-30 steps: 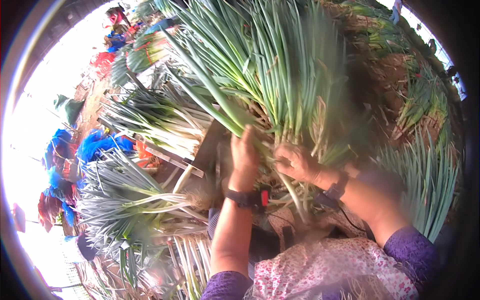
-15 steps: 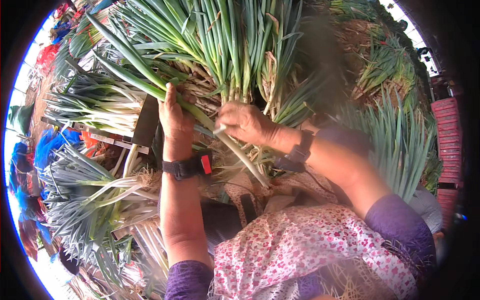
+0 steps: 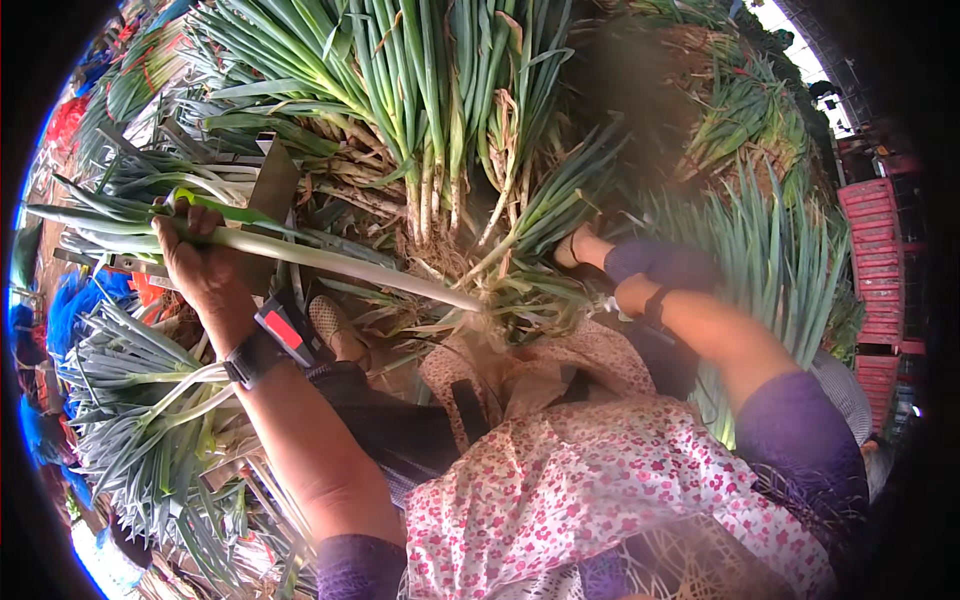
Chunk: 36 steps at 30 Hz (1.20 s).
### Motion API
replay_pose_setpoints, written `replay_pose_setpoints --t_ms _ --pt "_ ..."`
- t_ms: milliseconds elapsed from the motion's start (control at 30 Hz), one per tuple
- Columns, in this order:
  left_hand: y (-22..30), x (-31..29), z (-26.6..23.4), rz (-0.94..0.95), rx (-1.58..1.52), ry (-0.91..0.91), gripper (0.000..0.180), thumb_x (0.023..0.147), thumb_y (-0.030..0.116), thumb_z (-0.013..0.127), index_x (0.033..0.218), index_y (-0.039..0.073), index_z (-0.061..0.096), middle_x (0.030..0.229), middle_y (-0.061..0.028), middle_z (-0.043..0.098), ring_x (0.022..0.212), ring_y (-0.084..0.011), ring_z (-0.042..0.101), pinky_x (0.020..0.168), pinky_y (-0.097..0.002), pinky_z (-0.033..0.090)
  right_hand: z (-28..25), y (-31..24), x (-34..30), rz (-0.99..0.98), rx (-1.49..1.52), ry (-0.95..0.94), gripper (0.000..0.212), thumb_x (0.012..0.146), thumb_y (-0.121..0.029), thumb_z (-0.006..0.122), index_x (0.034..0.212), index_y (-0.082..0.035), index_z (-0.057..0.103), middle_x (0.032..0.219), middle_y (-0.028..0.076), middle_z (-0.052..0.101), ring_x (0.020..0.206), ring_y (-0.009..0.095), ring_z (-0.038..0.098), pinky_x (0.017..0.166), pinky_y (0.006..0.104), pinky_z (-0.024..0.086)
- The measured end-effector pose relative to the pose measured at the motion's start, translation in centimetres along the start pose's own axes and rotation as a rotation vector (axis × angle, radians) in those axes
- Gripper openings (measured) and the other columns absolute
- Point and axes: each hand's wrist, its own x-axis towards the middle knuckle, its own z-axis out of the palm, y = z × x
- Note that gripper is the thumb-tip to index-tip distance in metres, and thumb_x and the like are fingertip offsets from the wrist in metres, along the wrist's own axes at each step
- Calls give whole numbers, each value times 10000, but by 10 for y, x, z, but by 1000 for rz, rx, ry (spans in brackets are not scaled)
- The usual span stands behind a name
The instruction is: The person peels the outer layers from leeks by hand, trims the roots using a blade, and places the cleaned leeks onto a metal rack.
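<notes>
My left hand (image 3: 195, 258) is closed round a long green onion (image 3: 345, 264), gripping it where the leaves begin. Its green leaves point left, and the white stalk slants right and slightly down to a root end above my lap. My right hand (image 3: 632, 296) is low at the right, apart from that onion, beside loose peeled leaves (image 3: 545, 305). Its fingers are mostly hidden and blurred; a small whitish bit shows beside them. Ahead, a big bunch of green onions (image 3: 425, 110) stands with roots toward me.
Left, a metal stand (image 3: 272, 185) bears more onions, with another onion pile (image 3: 140, 395) nearer. Upright green onions (image 3: 765, 260) fill the right, before red crates (image 3: 872, 250). My floral apron (image 3: 600, 480) covers my lap. A sandalled foot (image 3: 585, 246) is beside the peelings.
My left hand has swung left and down with the onion, which now lies flatter. My right hand has left the stalk and moved right, toward the peelings.
</notes>
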Motion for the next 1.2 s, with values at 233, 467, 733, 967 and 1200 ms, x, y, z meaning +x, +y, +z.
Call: replay_pose_setpoints --t_ms 233,467,733,967,1200 --pt "-53 -5 -4 -290 -179 -187 416 915 395 476 961 -17 441 805 -73 490 582 -125 402 492 -228 387 -203 -93 -22 -828 1365 939 331 860 -344 571 1014 -52 579 842 70 635 749 168 593 736 299 500" --pt "-101 -61 31 -379 -27 -48 455 889 505 461 968 61 518 756 -13 531 573 -105 437 501 -229 392 -270 -157 -79 -653 1154 1145 316 780 -330 657 887 -33 631 685 153 625 631 278 614 620 346 490" --pt "-100 -105 19 -484 61 -90 427 894 506 453 911 86 532 660 20 447 437 -66 323 384 -206 296 -243 -165 -84 -798 1155 1221 139 826 -188 617 797 -57 652 639 119 601 568 216 590 551 325 454" --pt "-93 -131 40 -456 80 -186 515 873 548 434 937 51 553 647 -19 493 473 -117 404 461 -265 411 -225 -167 -96 -762 1376 1099 194 863 -209 572 808 -37 642 680 100 611 618 200 552 604 327 446" --pt "-52 -113 8 -346 208 87 295 873 428 521 911 142 458 686 26 470 490 -97 387 449 -237 336 -185 -119 -77 -1495 2380 13 171 922 -236 465 948 -78 525 753 13 560 588 117 503 591 334 468"
